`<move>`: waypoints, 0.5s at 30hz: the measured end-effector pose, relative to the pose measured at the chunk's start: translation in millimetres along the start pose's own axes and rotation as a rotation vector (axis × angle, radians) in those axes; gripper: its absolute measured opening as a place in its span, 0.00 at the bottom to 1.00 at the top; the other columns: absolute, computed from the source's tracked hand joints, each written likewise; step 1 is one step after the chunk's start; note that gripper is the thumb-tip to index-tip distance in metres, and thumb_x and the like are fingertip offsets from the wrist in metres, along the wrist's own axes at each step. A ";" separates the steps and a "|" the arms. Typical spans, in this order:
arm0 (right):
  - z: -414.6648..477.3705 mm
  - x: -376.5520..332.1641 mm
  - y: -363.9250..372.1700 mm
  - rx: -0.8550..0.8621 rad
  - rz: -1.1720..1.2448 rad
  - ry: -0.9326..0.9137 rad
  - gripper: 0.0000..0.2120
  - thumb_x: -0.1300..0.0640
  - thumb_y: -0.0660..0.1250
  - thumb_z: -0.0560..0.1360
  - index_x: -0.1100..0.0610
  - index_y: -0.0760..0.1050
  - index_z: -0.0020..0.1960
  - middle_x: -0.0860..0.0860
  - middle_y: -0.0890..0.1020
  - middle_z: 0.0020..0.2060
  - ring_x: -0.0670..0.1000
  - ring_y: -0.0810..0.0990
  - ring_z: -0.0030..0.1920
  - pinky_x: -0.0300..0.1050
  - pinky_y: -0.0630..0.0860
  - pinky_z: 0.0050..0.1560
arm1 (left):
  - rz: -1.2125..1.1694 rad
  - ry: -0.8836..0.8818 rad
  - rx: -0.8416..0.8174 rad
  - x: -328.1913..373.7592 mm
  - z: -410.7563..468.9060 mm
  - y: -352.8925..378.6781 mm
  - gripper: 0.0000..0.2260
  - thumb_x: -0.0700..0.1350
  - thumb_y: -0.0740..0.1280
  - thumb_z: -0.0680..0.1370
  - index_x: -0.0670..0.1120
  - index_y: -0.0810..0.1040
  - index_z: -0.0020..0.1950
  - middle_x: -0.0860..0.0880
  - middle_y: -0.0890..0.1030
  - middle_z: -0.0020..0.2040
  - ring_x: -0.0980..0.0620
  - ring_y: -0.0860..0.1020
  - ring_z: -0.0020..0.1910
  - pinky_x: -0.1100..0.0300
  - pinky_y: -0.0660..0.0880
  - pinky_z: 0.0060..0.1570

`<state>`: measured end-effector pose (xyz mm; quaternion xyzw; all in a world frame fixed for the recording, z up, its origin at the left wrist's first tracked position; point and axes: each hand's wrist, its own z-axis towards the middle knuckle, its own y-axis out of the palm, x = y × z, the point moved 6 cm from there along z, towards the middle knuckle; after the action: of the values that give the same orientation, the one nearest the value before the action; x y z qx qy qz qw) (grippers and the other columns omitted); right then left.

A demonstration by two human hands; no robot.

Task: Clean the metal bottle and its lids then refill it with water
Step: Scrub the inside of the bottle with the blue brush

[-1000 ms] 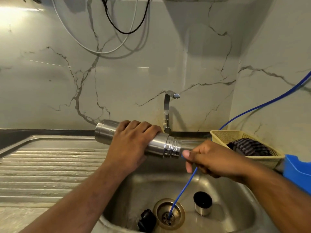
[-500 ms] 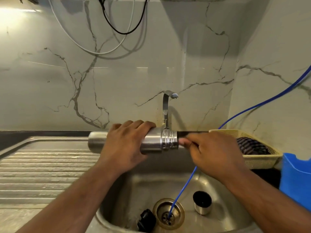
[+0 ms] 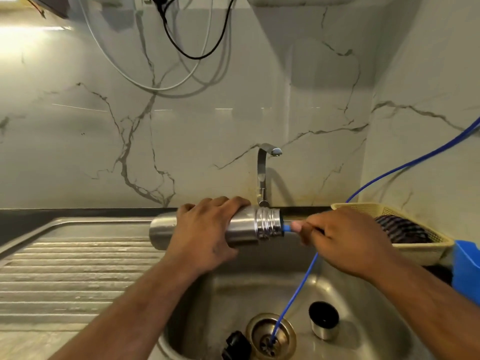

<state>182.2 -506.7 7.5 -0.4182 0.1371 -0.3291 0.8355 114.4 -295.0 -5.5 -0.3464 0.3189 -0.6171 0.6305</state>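
Right then, you held the metal bottle (image 3: 245, 229) on its side above the back edge of the sink (image 3: 363, 289), mouth to the right, base out over the drainboard (image 3: 78, 268). Your left hand (image 3: 205, 229) gripped its body from above, fingers curled over the far side. Your right hand (image 3: 345, 237) pinched the blue tube (image 3: 287, 228) just beside the threaded neck, with the tube's end touching the open mouth; how far it went in, I could not tell. 1 length of blue tube dropped from under that hand into the drain (image 3: 270, 336), and another ran off up the right wall.

Down in the basin the 2 lids lay apart from the bottle. The steel cup lid (image 3: 323, 320) stood to the right of the drain, open side up. The black stopper (image 3: 236, 345) lay to the drain's left, partly cut off by the frame's bottom edge. The tap (image 3: 262, 167) stood just behind the bottle's neck, its spout above it. On your right the yellow basket (image 3: 420, 252), holding a dark cloth (image 3: 400, 229), sat close behind your right hand, with a blue container (image 3: 466, 266) beside it at the frame's edge. The widest room lay to your left, over the ribbed drainboard, and below the bottle down to the basin floor.
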 end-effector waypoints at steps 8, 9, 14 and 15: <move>0.1 -4.4 -22.2 0.229 -0.284 -0.359 0.09 0.42 0.67 0.78 0.44 0.83 0.45 0.42 0.81 0.33 0.48 0.77 0.33 0.45 0.68 0.38 | -0.042 0.020 -0.132 9.4 3.9 14.1 0.36 0.54 0.77 0.68 0.65 0.62 0.71 0.60 0.75 0.64 0.55 0.72 0.64 0.47 0.62 0.70; 1.2 5.3 -22.3 0.244 -0.215 -0.345 0.11 0.41 0.65 0.78 0.44 0.83 0.45 0.42 0.82 0.34 0.48 0.78 0.34 0.48 0.70 0.41 | -0.044 0.060 -0.119 12.2 5.6 11.8 0.36 0.55 0.77 0.68 0.66 0.62 0.70 0.60 0.75 0.64 0.55 0.72 0.63 0.48 0.62 0.69; 3.4 22.1 16.9 -0.106 0.404 0.187 0.30 0.32 0.51 0.79 0.48 0.80 0.33 0.50 0.79 0.28 0.48 0.78 0.31 0.51 0.76 0.42 | 0.089 0.074 0.149 11.7 -0.1 -9.8 0.33 0.57 0.77 0.68 0.63 0.66 0.69 0.59 0.77 0.61 0.54 0.75 0.60 0.47 0.65 0.66; 3.2 14.4 21.2 -0.164 0.430 0.200 0.29 0.34 0.52 0.80 0.49 0.80 0.33 0.51 0.79 0.28 0.48 0.78 0.31 0.49 0.75 0.41 | 0.095 0.027 0.170 9.6 -2.5 -11.1 0.32 0.56 0.77 0.68 0.62 0.67 0.69 0.58 0.78 0.61 0.53 0.75 0.61 0.46 0.65 0.67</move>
<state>203.8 -505.1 -6.6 -0.4111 0.3313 -0.1715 0.8318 106.5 -304.6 2.6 -0.2677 0.2899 -0.6159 0.6819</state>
